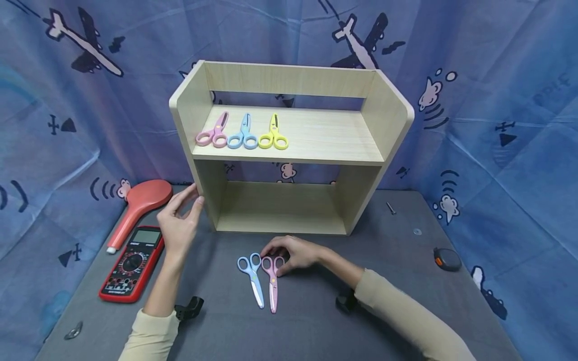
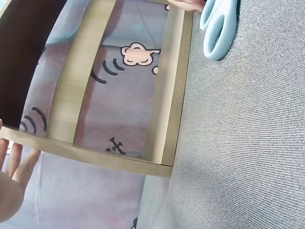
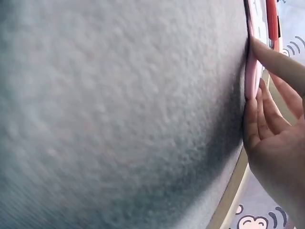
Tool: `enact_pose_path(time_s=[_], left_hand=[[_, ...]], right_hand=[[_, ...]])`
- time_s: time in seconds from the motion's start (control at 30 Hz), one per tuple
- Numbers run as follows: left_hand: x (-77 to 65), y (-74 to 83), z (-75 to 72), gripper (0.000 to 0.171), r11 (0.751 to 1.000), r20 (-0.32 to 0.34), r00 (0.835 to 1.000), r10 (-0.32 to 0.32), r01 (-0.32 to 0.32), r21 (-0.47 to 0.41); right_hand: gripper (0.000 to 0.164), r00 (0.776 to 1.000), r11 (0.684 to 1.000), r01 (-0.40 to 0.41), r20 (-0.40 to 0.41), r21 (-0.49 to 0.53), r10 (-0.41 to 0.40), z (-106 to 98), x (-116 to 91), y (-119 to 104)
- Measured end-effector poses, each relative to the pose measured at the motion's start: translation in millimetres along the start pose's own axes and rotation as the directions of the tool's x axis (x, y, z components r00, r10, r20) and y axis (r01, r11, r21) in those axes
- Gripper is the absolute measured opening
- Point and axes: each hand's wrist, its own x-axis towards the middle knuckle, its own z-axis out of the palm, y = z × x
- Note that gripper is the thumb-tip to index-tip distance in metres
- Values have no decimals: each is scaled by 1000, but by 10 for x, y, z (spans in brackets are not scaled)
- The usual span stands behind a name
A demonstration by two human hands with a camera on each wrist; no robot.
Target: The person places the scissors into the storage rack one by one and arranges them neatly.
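Note:
On the grey table lie pink scissors (image 1: 271, 281), handles toward the shelf; my right hand (image 1: 295, 252) pinches their handle loops between thumb and fingers. In the right wrist view the thumb and fingertips meet the edge of the pink handle (image 3: 253, 76). Blue scissors (image 1: 252, 281) lie just left of them, untouched. My left hand (image 1: 180, 220) touches the left side panel of a light wooden shelf (image 1: 289, 158) with fairly straight fingers. On its upper board, pink scissors (image 1: 214, 133), blue scissors (image 1: 244, 133) and yellow scissors (image 1: 273, 134) lie in a row, blades to the back.
Left of my left arm lie a red multimeter (image 1: 132, 264) and a coral paddle-shaped object (image 1: 143, 205). At the right are a black-and-orange tape measure (image 1: 447, 259), a small screw-like piece (image 1: 391, 208) and a clear disc (image 1: 417, 231). A small metal piece (image 1: 74, 331) lies front left.

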Motion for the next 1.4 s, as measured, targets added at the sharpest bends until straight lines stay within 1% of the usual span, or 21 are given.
enact_pose_path(time_s=[0.13, 0.4, 0.5, 0.6, 0.7, 0.83, 0.97, 1.07, 1.23, 1.33, 1.4], left_hand=[[6, 5, -6, 35, 1000, 1, 1000, 11, -11, -2], [13, 5, -11, 35, 1000, 5, 1000, 16, -16, -9], [13, 1, -8, 36, 1000, 9, 1000, 15, -14, -14], [13, 2, -7, 35, 1000, 10, 1000, 15, -15, -18], [11, 4, -8, 35, 1000, 6, 1000, 15, -15, -14], [12, -1, -8, 36, 1000, 5, 1000, 8, -7, -16], [14, -3, -8, 36, 1000, 7, 1000, 4, -4, -21], [14, 2, -9, 36, 1000, 7, 1000, 8, -8, -11], [13, -1, -7, 36, 1000, 7, 1000, 11, -10, -7], [11, -3, -6, 35, 1000, 3, 1000, 7, -7, -14], [8, -4, -6, 35, 1000, 1, 1000, 6, -6, -19]], right_hand=[[63, 999, 999, -22, 27, -34, 22, -17, 37, 9], [61, 996, 993, -51, 67, -105, 58, -35, 38, -8], [60, 995, 992, -40, 82, -122, 50, -42, 20, -11], [58, 996, 993, -5, 86, -117, 15, -41, 7, -7], [58, 996, 994, 36, 81, -99, -28, -35, -5, 4], [59, 995, 996, 65, 74, -62, -61, -49, -43, 4], [59, 994, 996, 80, 84, -36, -77, -97, -104, -28], [59, 992, 997, 72, 106, -20, -69, -149, -161, -69], [58, 983, 998, 31, 179, 60, -41, -262, -262, -194], [58, 970, 993, 14, 239, 114, -41, -336, -319, -251], [60, 957, 985, -9, 288, 170, -41, -375, -354, -266]])
